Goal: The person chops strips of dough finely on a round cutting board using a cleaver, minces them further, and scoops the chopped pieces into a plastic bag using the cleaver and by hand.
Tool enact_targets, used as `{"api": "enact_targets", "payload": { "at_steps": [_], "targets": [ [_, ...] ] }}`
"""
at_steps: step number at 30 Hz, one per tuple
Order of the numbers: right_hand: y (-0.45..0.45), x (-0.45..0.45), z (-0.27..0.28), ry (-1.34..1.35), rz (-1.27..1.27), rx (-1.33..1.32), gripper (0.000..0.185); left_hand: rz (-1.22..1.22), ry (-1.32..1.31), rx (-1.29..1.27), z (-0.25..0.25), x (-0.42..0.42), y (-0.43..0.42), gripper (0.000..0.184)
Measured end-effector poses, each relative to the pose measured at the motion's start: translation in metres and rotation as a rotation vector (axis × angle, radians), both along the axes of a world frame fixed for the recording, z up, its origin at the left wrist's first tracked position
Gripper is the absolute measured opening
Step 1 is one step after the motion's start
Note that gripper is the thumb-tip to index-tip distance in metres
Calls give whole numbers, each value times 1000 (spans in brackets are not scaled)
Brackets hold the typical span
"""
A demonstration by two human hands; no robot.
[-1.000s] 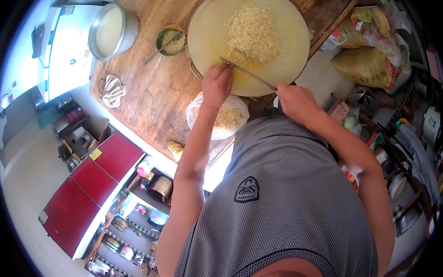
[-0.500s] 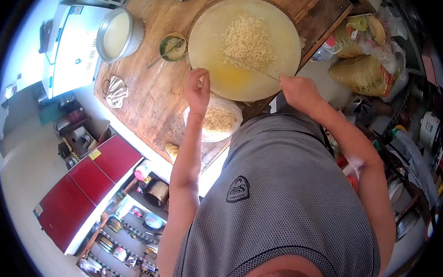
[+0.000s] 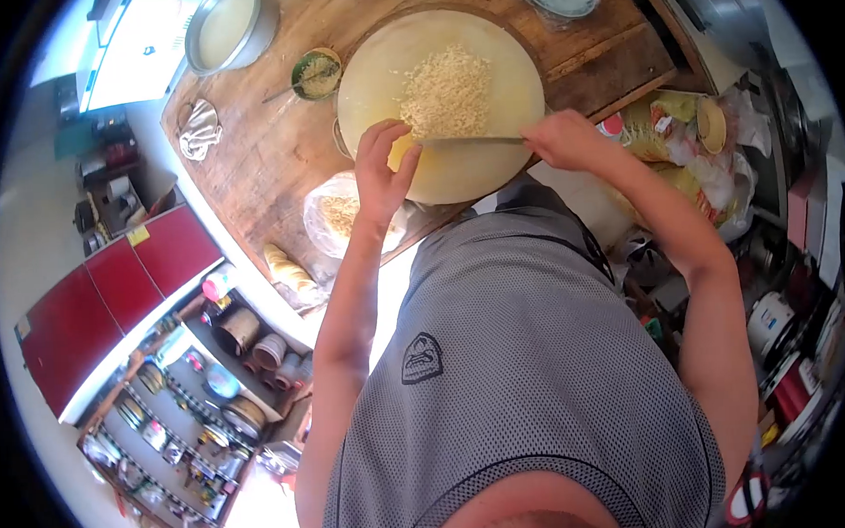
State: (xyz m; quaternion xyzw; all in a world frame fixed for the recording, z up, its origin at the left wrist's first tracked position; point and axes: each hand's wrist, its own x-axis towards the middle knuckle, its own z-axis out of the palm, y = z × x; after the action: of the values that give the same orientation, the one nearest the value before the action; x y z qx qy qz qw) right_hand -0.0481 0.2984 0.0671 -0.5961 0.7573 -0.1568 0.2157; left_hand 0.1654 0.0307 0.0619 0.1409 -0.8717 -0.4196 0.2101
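Observation:
In the head view, my right hand [image 3: 567, 140] is closed round the handle end of a long thin flat-bladed tool [image 3: 474, 141], seen nearly edge-on. The blade lies across a round pale board-like surface [image 3: 361, 89], along the near side of a heap of chopped pale crumbly food [image 3: 449, 91]. A yellowish patch shows on the surface below the blade. My left hand [image 3: 382, 172] is at the surface's near left edge, thumb and fingers apart, close to the blade's far end. Whether it touches the blade, I cannot tell.
The wooden table [image 3: 270, 167] holds a green bowl [image 3: 316, 74] with a spoon, a large metal pot [image 3: 258, 32] of pale liquid, a cloth [image 3: 199, 130] and a plastic bag [image 3: 320, 221] of crumbs. Red cabinets [image 3: 116, 284] stand left; sacks and bags [image 3: 717, 161] lie right.
The blade has swung from slanting to nearly level and shifted left along the heap. My left hand's pinched fingers have parted, and its thumb is now near the blade's end. The view has shifted.

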Motion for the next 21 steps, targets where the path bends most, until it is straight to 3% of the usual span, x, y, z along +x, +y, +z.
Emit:
{"api": "enact_targets", "payload": {
  "at_steps": [5, 10, 12, 14, 19, 21],
  "targets": [
    [-39, -51, 6, 80, 225, 72, 10, 8, -153, -183, 35, -32, 20, 37],
    [-56, -70, 29, 116, 343, 48, 11, -13, -508, -438, 40, -51, 28, 25],
    [-62, -72, 42, 131, 310, 119, 10, 22, -509, -453, 21, -54, 24, 21],
    [-66, -69, 4, 118, 333, 143, 11, 46, -507, -467, 3, -54, 22, 18],
    [-73, -75, 11, 124, 368, 207, 16, 43, -484, -469, -2, -56, 11, 17],
    [-71, -85, 33, 37, 278, -8, 26, 88, -465, -479, 4, -60, 6, 15]
  ]
}}
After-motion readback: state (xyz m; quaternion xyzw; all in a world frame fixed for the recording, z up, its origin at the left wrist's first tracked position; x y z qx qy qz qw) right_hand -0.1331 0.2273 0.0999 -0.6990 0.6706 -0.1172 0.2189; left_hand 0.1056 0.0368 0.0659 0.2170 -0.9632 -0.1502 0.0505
